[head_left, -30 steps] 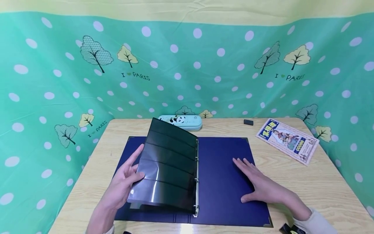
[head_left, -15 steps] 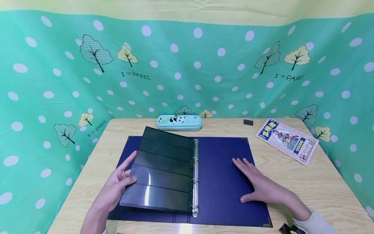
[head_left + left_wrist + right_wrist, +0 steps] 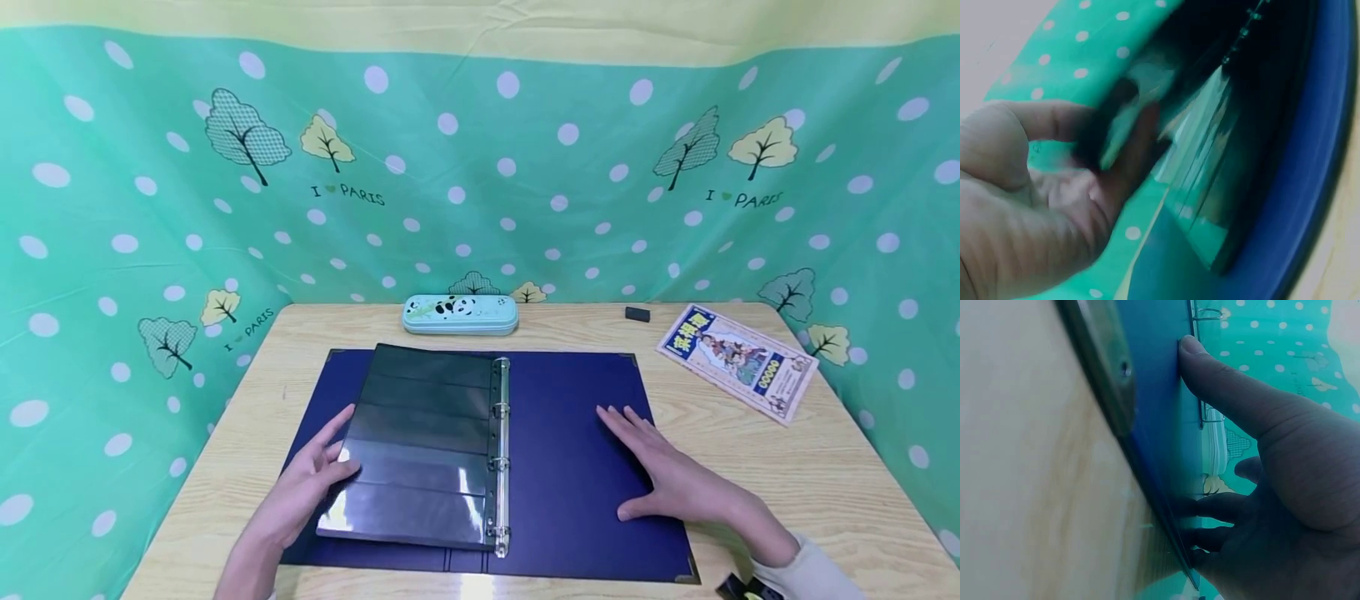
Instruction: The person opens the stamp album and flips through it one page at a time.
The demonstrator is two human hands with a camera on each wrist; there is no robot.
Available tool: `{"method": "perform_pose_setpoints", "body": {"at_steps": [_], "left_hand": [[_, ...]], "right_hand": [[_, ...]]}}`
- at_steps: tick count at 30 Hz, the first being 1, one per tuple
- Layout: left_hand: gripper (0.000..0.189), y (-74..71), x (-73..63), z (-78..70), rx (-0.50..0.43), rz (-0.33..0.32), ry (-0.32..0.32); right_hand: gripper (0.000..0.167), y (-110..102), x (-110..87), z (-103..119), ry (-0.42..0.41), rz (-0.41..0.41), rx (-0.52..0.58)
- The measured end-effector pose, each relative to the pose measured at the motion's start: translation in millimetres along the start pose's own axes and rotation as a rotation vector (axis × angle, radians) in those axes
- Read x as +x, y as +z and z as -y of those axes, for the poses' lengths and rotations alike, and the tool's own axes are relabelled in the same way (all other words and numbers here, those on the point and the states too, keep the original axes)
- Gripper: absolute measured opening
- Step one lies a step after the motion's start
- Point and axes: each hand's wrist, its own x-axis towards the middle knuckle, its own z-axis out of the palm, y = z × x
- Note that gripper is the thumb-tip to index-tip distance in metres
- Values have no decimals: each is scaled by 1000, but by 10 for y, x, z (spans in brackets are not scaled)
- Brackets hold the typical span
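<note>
A dark blue ring binder (image 3: 570, 467) lies spread open on the table, with metal rings (image 3: 503, 458) along its middle. Black pocket pages (image 3: 420, 450), glossy and divided into strips, hang on the rings and lie over the left cover. At their left edge my left hand (image 3: 303, 492) pinches the pages, thumb on top and other fingers beyond the edge; the left wrist view is blurred there. My right hand (image 3: 675, 475) rests on the right cover near its outer edge with fingers spread. In the right wrist view its thumb (image 3: 1229, 375) and fingertips touch the blue cover.
Behind the binder stands a light blue pencil case (image 3: 461, 315) with a panda print. A small black block (image 3: 637, 313) sits to its right. A printed booklet (image 3: 738, 362) lies at the back right. Green dotted cloth (image 3: 480, 167) hangs behind the wooden table (image 3: 810, 500).
My left hand has swung the black pages left and down, from raised to nearly flat over the left cover. More of the rings shows. My right hand has stayed in place.
</note>
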Motion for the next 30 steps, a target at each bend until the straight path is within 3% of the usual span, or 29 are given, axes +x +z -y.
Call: {"method": "perform_pose_setpoints", "body": {"at_steps": [3,5,13,16,19,26,30], "left_hand": [[86,70,34,13,126,-99,-51],[86,110,60,33,196,-139,-52],[92,182,128,248,535,-232,82],[100,161,170,387,612,-233,125],[109,164,193,453,645,-208,122],[118,251,159,315,684,-134,34],[120,276,159,306,710,-141,23]], "right_hand": [[129,-1,-1,-1,1,-1,2],[129,1,-1,-7,5,-2,3],[129,14,-2,-15,0,-2,-5],[128,13,-3,-12,-4,1,-8],[128,11,-4,-12,2,2,-6],[128,7,-11,-19,12,11,1],[128,2,-18,-31,8,12,-7]]}}
